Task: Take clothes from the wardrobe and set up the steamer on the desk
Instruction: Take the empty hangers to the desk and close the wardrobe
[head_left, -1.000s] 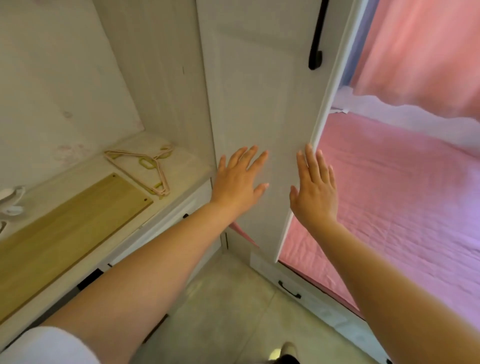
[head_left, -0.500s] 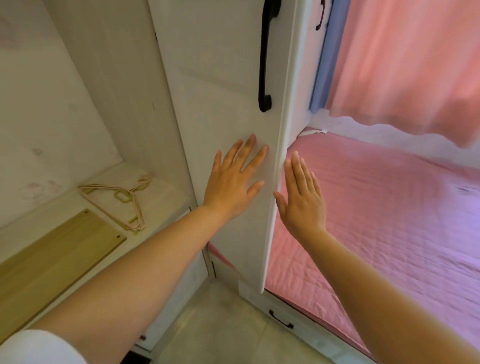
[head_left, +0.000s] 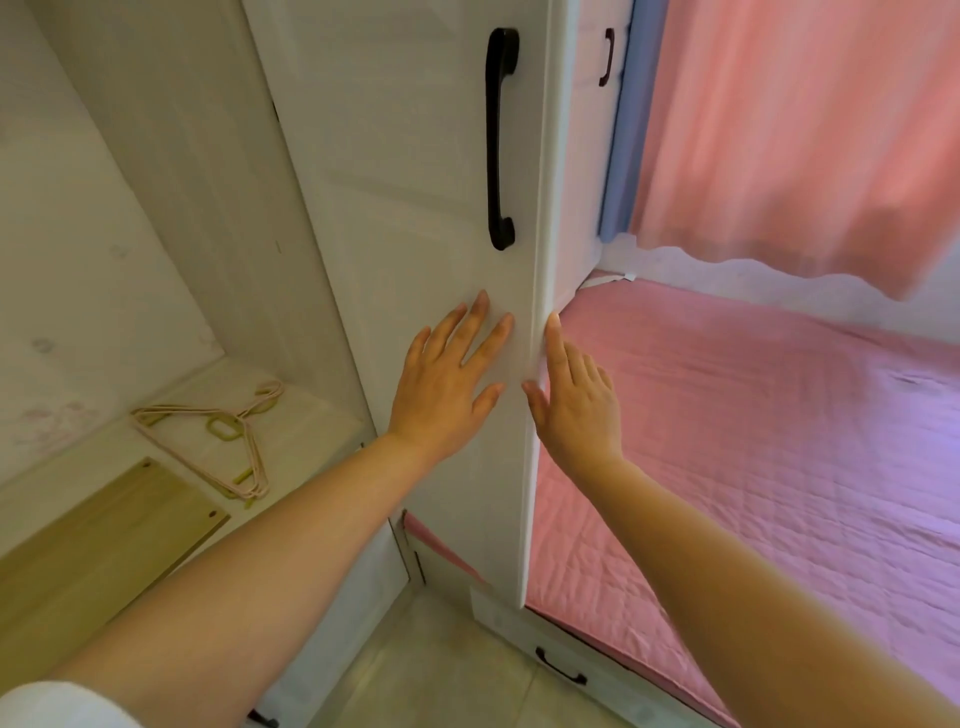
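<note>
Both hands on the wardrobe door (head_left: 415, 208), just below its black handle (head_left: 501, 140). Left hand (head_left: 447, 384) flat on the door face, fingers spread, palm pressed on. Right hand (head_left: 576, 400) at the door's free edge, fingers straight and together, index along the edge; cannot tell whether the palm touches. Neither hand grips anything.

Wardrobe interior open at 9 o'clock from the hands. On its shelf (head_left: 322, 410): a stack of pale pink hangers (head_left: 218, 436) lying flat, and at 8 o'clock a light wood board (head_left: 104, 540), just beside the hangers. No clothes or steamer in view.

From 3 to 5 o'clock: bed with pink quilted cover (head_left: 753, 467). At 1 o'clock: pink curtain (head_left: 805, 130). Drawer with a black handle (head_left: 561, 667) under the bed, at 6 o'clock.
</note>
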